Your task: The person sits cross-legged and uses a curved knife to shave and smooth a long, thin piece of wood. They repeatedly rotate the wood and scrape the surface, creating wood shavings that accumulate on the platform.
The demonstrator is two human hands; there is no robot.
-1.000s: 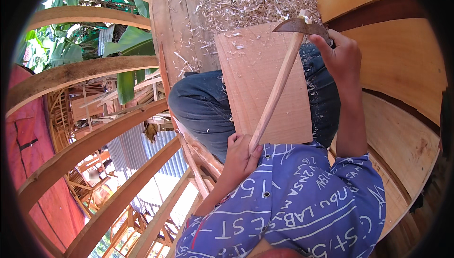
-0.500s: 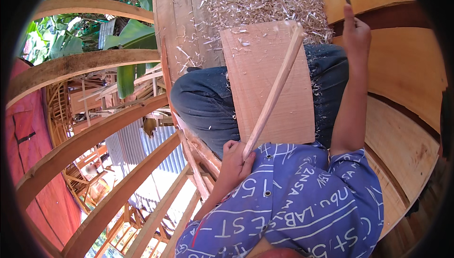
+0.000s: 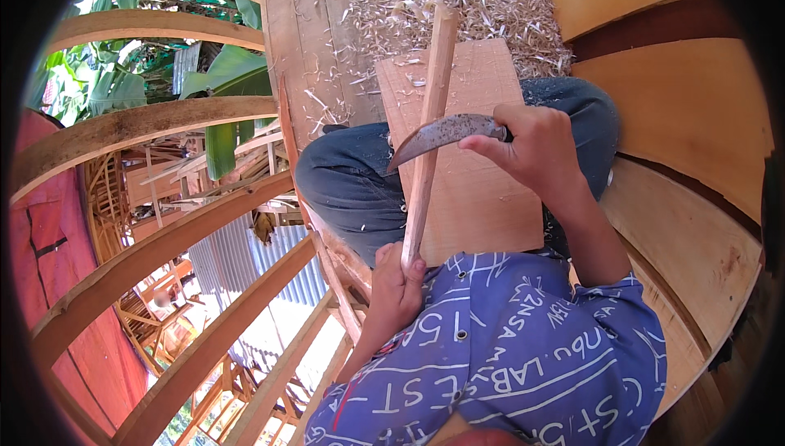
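Note:
My left hand (image 3: 397, 286) is closed round the lower end of a long wooden stick (image 3: 435, 78), near my belly. The stick slants up and away over a flat wooden board (image 3: 482, 201) that rests across my lap. In my right hand (image 3: 536, 147) is a knife (image 3: 448, 133) with a broad, curved, rust-spotted blade, its handle mostly hidden by the fingers. The blade lies across the middle of the stick, its tip pointing left. Whether the edge bites into the wood I cannot tell.
Curled wood shavings (image 3: 491, 0) pile up beyond the board, on a plank floor (image 3: 307, 45). To the left run curved wooden slats (image 3: 155, 111) with gaps onto leaves and corrugated sheets (image 3: 221, 254). Wooden panels (image 3: 670, 103) close off the right side.
My right hand has come down and left from the upper right, bringing the knife over the stick. The stick's far end has swung left, while my left hand keeps its hold.

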